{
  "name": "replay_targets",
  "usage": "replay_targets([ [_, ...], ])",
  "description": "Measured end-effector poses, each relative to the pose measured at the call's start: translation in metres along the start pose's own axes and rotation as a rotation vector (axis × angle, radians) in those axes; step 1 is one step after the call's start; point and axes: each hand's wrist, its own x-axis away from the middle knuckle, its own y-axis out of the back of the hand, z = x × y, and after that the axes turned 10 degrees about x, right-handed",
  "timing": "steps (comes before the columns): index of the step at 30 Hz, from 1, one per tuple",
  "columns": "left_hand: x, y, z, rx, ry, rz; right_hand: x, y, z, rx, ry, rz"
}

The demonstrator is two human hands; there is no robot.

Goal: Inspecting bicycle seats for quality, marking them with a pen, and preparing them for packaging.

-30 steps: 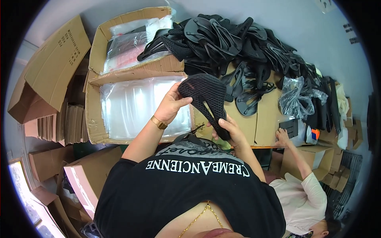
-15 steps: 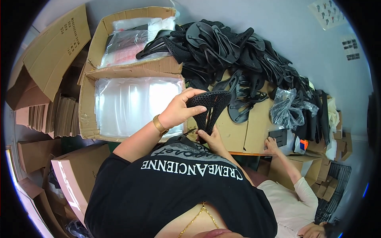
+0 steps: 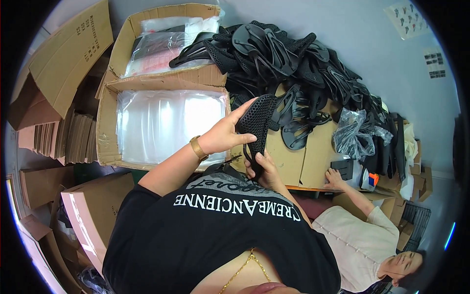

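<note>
A black bicycle saddle (image 3: 259, 117) with a honeycomb top stands tilted on its narrow end between my hands, in front of my chest. My left hand (image 3: 226, 133) grips its wide part, thumb across the honeycomb face and fingers behind the edge. Lower down, my right hand (image 3: 266, 170) is closed around the narrow nose. Just beyond them lie several loose black saddle parts (image 3: 296, 133) on the cardboard-covered table (image 3: 289, 164). A big heap of black saddles and shells (image 3: 274, 51) rises behind.
Clear plastic bags fill an open cardboard box (image 3: 108, 128) on my left; another box (image 3: 120, 54) with bags stands behind it. Crumpled clear plastic (image 3: 353, 134) lies to the right. A co-worker's hand (image 3: 335, 179) rests near a dark flat piece (image 3: 341, 170). Stacked cardboard (image 3: 78, 139) stands far left.
The saddle has turned in my hands, its honeycomb face now more edge-on, its wide end higher. Both hands still hold it. The co-worker's head and torso have come further into view.
</note>
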Motion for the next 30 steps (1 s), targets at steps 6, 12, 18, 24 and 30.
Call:
replay_targets([
  [6,0.0,-0.003,-0.004,0.008,-0.004,0.007,0.001,0.002,-0.002,-0.031,-0.004,0.028],
  [12,0.0,-0.001,-0.003,0.036,0.015,0.017,0.0,0.003,-0.004,-0.042,-0.021,0.051],
  [18,-0.002,0.001,0.0,0.025,0.032,-0.043,-0.002,0.01,-0.008,-0.18,-0.085,0.109],
  [24,-0.012,0.006,0.013,-0.2,-0.036,-0.214,-0.002,-0.004,0.003,-0.043,-0.111,0.087],
  [30,-0.018,0.008,0.005,0.099,0.316,-0.212,-0.001,-0.003,-0.006,0.121,0.002,-0.034],
])
